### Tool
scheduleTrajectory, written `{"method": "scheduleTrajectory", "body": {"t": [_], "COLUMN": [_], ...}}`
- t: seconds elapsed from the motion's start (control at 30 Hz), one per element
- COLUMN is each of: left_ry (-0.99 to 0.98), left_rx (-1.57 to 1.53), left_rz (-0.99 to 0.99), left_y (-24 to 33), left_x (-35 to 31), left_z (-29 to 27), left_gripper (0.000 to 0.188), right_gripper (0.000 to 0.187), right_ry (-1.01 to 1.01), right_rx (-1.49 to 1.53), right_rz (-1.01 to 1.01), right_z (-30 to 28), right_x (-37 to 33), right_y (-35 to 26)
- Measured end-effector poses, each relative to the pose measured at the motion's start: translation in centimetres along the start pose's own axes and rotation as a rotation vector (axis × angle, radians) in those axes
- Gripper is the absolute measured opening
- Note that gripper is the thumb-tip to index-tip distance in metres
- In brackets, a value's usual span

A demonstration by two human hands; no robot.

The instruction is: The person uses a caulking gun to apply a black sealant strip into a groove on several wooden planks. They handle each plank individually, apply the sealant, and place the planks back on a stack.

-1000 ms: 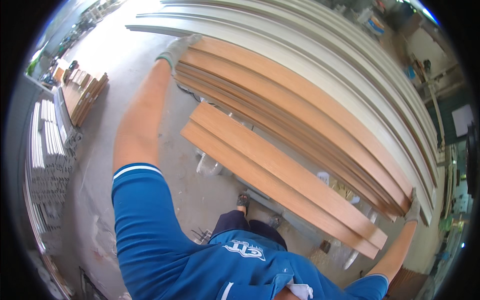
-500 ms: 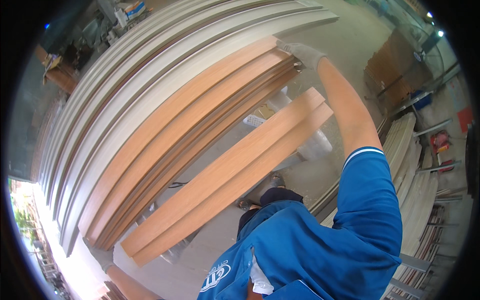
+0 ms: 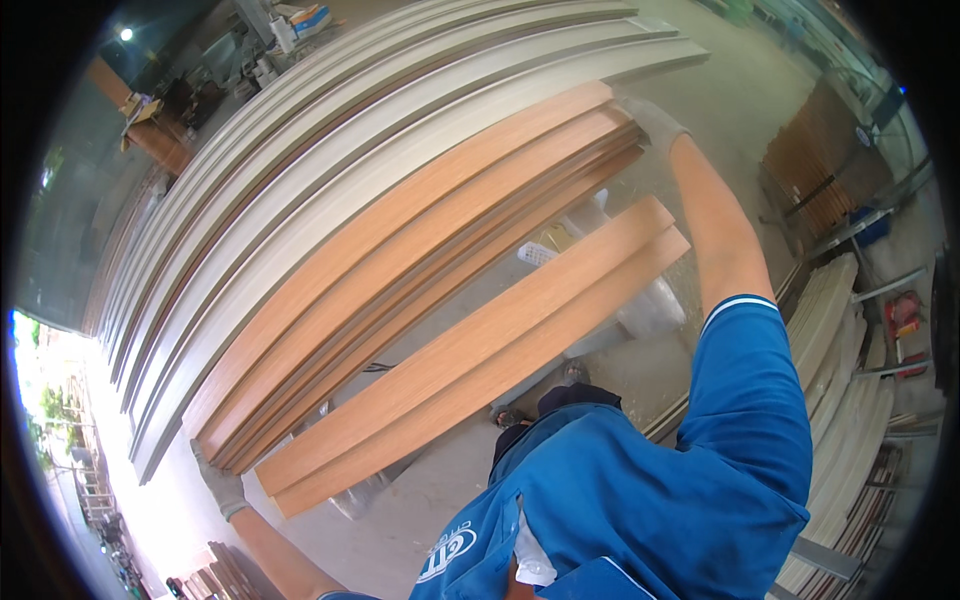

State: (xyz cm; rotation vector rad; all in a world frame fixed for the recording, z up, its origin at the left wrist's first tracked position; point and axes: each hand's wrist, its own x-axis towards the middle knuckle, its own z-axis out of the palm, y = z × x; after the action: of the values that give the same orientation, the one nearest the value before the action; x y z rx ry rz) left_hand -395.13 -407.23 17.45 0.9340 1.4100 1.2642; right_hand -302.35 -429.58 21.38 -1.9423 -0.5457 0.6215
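Both gloved hands hold opposite ends of a group of wood-coloured boards (image 3: 430,250), long, stepped in profile and lying side by side. My right hand (image 3: 655,127) is closed at the far right end, its fingertips hidden by the board edges. At the near left end my left hand (image 3: 218,485) is closed round the corner, with its fingers partly hidden. Closer to my body lies a separate pair of the same orange-brown boards (image 3: 480,350), apart from both hands. Beyond the held group run several long whitish boards (image 3: 400,150), parallel to it.
Stacked pale boards (image 3: 835,400) rest on a metal rack (image 3: 890,367) to my right. Brown panels (image 3: 825,150) stand at the far right. Below the boards are a white plastic basket (image 3: 537,254) and a clear-wrapped bundle (image 3: 655,308). Tools and boxes (image 3: 300,22) sit at the back left.
The whole view has shifted, so most things appear farther right. Against the whitish boards, the held boards sit slightly farther right. Both hands stay at the same ends.
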Motion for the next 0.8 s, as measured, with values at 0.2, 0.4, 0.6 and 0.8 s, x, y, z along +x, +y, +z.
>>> {"method": "scheduleTrajectory", "body": {"t": [0.2, 0.4, 0.6, 0.8], "left_ry": [-0.247, 0.053, 0.14, 0.172], "left_rx": [0.323, 0.063, 0.078, 0.159], "left_rz": [0.37, 0.255, 0.121, 0.104], "left_y": [-2.7, -3.6, 0.4, 0.2], "left_x": [1.8, 1.3, -3.7, -3.5], "left_z": [-2.0, 0.4, 3.6, 3.5], "left_gripper": [0.051, 0.069, 0.081, 0.085], "right_gripper": [0.073, 0.07, 0.098, 0.103], "right_ry": [-0.105, -0.157, 0.029, -0.017], "right_rx": [0.4, 0.443, 0.082, 0.274], "right_rz": [0.172, 0.105, -0.024, 0.081], "right_z": [-0.4, -0.7, -0.9, -0.8], "right_x": [2.6, 1.7, 1.7, 2.7], "right_y": [4.7, 3.9, 3.6, 4.1]}}
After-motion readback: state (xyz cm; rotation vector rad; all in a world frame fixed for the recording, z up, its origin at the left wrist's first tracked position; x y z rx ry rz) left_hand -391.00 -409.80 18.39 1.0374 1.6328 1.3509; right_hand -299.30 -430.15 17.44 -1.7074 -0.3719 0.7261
